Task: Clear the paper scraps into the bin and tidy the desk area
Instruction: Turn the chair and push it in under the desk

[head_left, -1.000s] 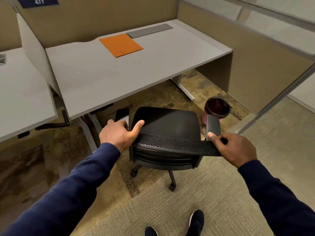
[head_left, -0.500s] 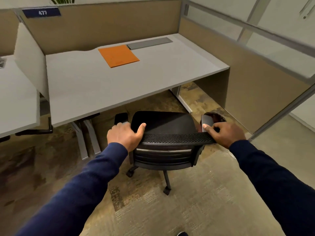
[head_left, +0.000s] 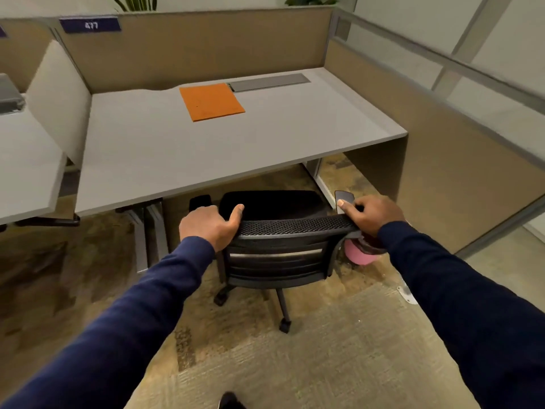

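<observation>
Your left hand [head_left: 211, 227] is clamped over the left end of the black office chair's [head_left: 277, 249] mesh backrest top, thumb hooked over the front, and your right hand [head_left: 373, 214] grips the right end the same way. The chair's seat sits just under the front edge of the grey desk [head_left: 206, 149], where an orange sheet [head_left: 211, 101] lies flat near the back. Down right, the pink bin [head_left: 361, 255] peeks out on the floor, partly hidden behind the backrest corner and your right wrist.

Desk top [head_left: 165, 149]: bare except orange sheet [head_left: 211, 101] near back.
Under desk: chair [head_left: 277, 231] blocked the opening.
Right of chair: pink bin [head_left: 358, 255], partly hidden.
</observation>
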`<state>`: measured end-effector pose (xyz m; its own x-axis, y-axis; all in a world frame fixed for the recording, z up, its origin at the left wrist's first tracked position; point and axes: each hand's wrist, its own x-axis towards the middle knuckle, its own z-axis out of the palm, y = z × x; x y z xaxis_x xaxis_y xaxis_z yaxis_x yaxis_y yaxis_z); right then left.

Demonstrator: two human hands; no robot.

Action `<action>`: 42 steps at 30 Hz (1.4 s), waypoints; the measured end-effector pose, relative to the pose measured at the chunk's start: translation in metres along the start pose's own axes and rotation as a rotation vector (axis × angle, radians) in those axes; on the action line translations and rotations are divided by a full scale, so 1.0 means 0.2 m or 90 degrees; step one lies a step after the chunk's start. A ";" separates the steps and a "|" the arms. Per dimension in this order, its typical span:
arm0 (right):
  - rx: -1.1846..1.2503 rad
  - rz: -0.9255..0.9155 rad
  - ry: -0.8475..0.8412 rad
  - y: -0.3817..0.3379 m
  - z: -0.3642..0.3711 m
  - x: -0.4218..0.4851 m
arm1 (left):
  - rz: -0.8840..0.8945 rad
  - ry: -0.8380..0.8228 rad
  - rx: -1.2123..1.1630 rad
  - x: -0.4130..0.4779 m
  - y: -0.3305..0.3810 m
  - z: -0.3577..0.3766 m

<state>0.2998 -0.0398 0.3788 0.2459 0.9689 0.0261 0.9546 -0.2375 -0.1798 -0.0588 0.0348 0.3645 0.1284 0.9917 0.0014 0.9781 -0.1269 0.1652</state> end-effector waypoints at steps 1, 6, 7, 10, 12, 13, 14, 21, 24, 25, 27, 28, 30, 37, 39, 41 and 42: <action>-0.001 -0.003 -0.008 0.01 -0.01 0.04 | -0.003 0.001 0.003 0.02 0.02 0.00; -0.017 -0.031 -0.015 0.08 -0.04 0.24 | -0.026 0.001 0.017 0.14 0.11 0.02; -0.019 -0.032 -0.021 0.09 -0.03 0.25 | -0.026 -0.003 0.013 0.14 0.11 0.03; -0.017 -0.043 -0.036 0.14 -0.02 0.42 | -0.036 0.002 0.009 0.23 0.16 0.05; -0.013 -0.050 -0.049 0.16 -0.01 0.51 | -0.040 0.004 0.010 0.29 0.19 0.05; -0.008 -0.054 -0.055 0.16 -0.02 0.57 | -0.046 0.003 0.010 0.33 0.21 0.05; -0.003 -0.058 -0.058 0.17 -0.02 0.63 | -0.053 0.005 0.012 0.37 0.23 0.05; 0.001 -0.071 -0.052 0.21 0.00 0.94 | -0.075 -0.022 0.025 0.60 0.30 0.06; -0.002 -0.093 -0.047 0.23 0.02 1.06 | -0.097 -0.038 0.005 0.67 0.32 0.05; -0.010 -0.101 -0.043 0.23 0.03 1.09 | -0.100 -0.042 0.001 0.68 0.33 0.05; -0.013 -0.110 -0.045 0.23 0.02 1.15 | -0.099 -0.048 -0.002 0.71 0.35 0.04; -0.010 -0.113 -0.053 0.23 0.01 1.19 | -0.099 -0.051 -0.004 0.74 0.35 0.04; -0.005 -0.119 -0.072 0.22 -0.01 1.26 | -0.106 -0.049 -0.012 0.78 0.38 0.03; 0.006 -0.170 -0.112 0.24 -0.04 1.40 | -0.155 -0.019 -0.008 0.86 0.44 0.03; 0.016 -0.177 -0.113 0.24 -0.02 1.45 | -0.170 -0.009 -0.014 0.88 0.44 0.02; 0.018 -0.176 -0.105 0.25 0.00 1.51 | -0.185 -0.007 -0.017 0.91 0.45 0.02; 0.012 -0.179 -0.098 0.25 0.00 1.55 | -0.194 -0.003 -0.015 0.94 0.46 0.02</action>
<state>0.4240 0.2477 0.3771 -0.0569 0.9958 -0.0716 0.9779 0.0412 -0.2049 0.0561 0.2087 0.3767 -0.1690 0.9840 -0.0567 0.9677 0.1766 0.1800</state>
